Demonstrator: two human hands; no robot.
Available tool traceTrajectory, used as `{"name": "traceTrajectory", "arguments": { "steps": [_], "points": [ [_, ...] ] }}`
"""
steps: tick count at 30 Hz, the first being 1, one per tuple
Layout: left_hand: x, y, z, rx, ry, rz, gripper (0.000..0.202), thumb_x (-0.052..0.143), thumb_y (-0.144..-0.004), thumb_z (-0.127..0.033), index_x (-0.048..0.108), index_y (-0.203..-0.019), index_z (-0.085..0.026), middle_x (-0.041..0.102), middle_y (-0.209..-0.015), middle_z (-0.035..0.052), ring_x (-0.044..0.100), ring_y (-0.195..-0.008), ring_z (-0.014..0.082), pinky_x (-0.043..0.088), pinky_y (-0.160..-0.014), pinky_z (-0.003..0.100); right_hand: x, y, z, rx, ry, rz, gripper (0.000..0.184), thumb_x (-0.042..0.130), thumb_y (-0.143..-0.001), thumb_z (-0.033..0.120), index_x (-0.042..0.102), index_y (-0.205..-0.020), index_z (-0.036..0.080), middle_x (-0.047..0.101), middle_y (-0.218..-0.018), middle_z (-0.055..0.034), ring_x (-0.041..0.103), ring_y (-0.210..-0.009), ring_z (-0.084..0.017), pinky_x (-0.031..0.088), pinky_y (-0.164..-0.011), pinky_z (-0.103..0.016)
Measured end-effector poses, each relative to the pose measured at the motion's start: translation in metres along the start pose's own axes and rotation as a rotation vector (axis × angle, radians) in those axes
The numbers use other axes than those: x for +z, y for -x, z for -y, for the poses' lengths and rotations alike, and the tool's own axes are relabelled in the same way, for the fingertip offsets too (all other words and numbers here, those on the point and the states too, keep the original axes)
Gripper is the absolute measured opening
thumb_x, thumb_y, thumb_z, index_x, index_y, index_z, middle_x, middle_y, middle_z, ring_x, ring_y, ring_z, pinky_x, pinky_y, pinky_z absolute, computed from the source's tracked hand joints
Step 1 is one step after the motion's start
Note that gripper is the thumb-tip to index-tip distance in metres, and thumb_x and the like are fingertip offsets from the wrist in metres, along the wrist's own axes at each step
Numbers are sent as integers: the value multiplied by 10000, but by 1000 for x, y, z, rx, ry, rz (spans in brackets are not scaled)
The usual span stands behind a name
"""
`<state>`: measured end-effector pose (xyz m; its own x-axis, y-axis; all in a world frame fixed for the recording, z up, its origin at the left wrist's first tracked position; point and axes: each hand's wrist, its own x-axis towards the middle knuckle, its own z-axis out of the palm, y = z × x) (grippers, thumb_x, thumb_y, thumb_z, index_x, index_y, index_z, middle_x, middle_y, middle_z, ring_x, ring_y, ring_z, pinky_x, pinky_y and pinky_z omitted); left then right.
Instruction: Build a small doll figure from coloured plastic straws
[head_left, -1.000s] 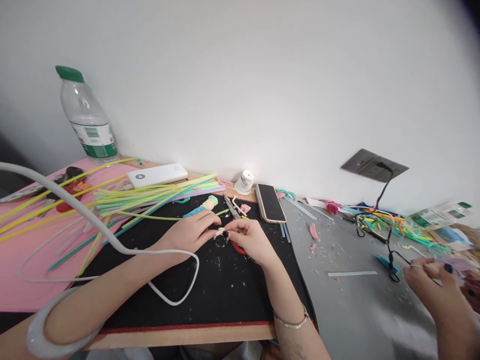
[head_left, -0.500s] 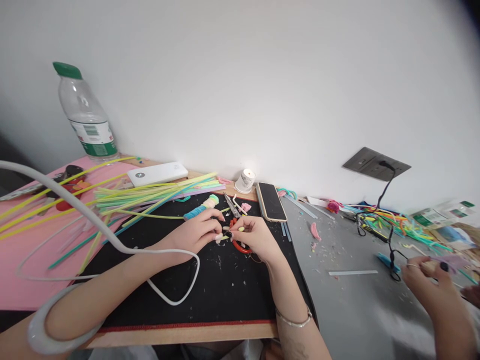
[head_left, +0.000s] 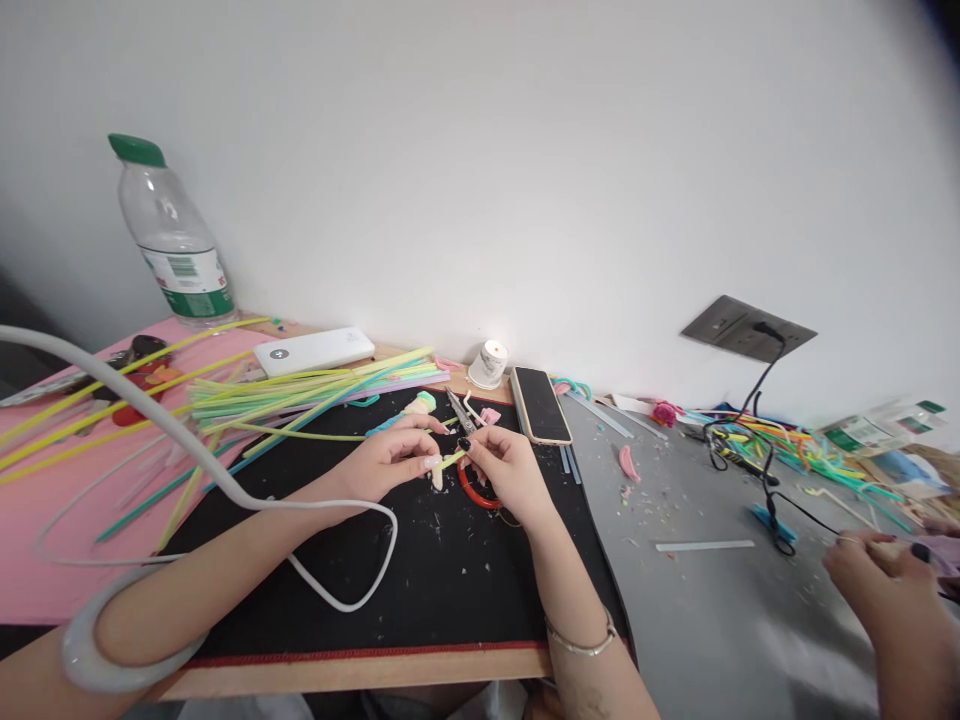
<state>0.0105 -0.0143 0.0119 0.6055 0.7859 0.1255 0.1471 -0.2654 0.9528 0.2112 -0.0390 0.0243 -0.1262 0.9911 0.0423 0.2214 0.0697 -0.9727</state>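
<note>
Over the black mat [head_left: 450,600], a short yellow pipe cleaner piece [head_left: 451,460] spans the gap between my hands. My right hand [head_left: 504,468] pinches its right end with thumb and forefinger. At its left end, the thumb and fingers of my left hand [head_left: 394,458] close on it. Red-handled scissors [head_left: 472,486] lie partly beneath my right hand, blades pointing to the wall. A blue and green fuzzy piece [head_left: 421,404] rests behind my left hand and is partly covered by it. Small pale and pink scraps [head_left: 490,416] are close by.
A bundle of pipe cleaners [head_left: 300,390], a white power bank [head_left: 315,350], a lit candle [head_left: 489,364] and a phone [head_left: 540,405] line the back. A white cable [head_left: 225,470] crosses over my left forearm. Another person's hand [head_left: 881,580] works at the right.
My hands have moved slightly apart, and more of the yellow piece shows between them. The right hand has shifted up a little. At the right, the other person's hand has moved outward.
</note>
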Motion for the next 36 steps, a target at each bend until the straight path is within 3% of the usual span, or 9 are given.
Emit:
{"name": "traceTrajectory", "arguments": {
  "steps": [4,7,12,17,21,24,28,33,36],
  "points": [
    [1,1,-2,-86,139,-6,262,535,-837,-387,627,-726,-169,480,-1205,90,452,-1156,257,439,-861,315,0,0,-5,-50,106,-17,246,548,-845,342,595,-683,163,556,-600,14,403,-492,-85,312,-476,-205],
    [1,1,-3,-116,196,-10,264,543,-833,-400,622,-739,-166,462,-1220,88,502,-1061,235,452,-836,323,0,0,-6,-50,28,-1,281,488,-889,388,614,-772,166,552,-622,10,395,-479,-85,308,-465,-210],
    [0,1,-2,-58,91,25,277,517,-849,-393,635,-729,-172,503,-1144,90,472,-1120,252,421,-891,339,-3,0,-1,-132,3,-52,387,434,-921,429,533,-653,167,427,-554,34,347,-491,-86,276,-478,-223],
    [2,1,0,-30,-15,49,261,522,-835,-366,632,-702,-170,485,-1149,95,484,-1100,248,422,-874,325,-4,1,-2,-111,90,-46,187,573,-829,339,618,-807,159,490,-632,21,409,-560,-102,329,-537,-227],
    [2,1,2,-40,-32,50,259,528,-829,-370,637,-705,-171,476,-1152,92,527,-966,216,442,-791,306,-3,1,-3,-68,206,-32,150,609,-763,268,573,-667,159,459,-584,37,378,-530,-92,301,-512,-222],
    [1,1,2,-42,-1,38,243,541,-829,-361,641,-706,-177,488,-1148,86,503,-1040,235,424,-835,314,-1,0,-4,-68,194,-47,160,569,-784,261,539,-655,170,467,-575,39,401,-530,-94,319,-515,-218],
    [2,1,1,-67,145,23,229,567,-830,-355,645,-696,-186,526,-1096,78,411,-1188,258,373,-931,331,4,-2,-6,2,67,-44,134,546,-793,275,518,-699,184,530,-562,34,409,-469,-86,313,-453,-202],
    [9,3,0,-224,590,-4,192,648,-790,-353,635,-733,-170,465,-1178,59,515,-932,179,440,-810,300,21,-2,-15,29,-48,-72,124,529,-797,293,503,-730,192,539,-549,41,398,-402,-80,322,-399,-201],
    [11,2,1,-232,742,-22,185,694,-757,-324,638,-716,-152,476,-1125,59,504,-940,165,435,-843,281,28,-1,-18,-50,65,-70,126,492,-831,262,519,-729,194,543,-567,34,439,-430,-92,368,-434,-216]
  ]
}}
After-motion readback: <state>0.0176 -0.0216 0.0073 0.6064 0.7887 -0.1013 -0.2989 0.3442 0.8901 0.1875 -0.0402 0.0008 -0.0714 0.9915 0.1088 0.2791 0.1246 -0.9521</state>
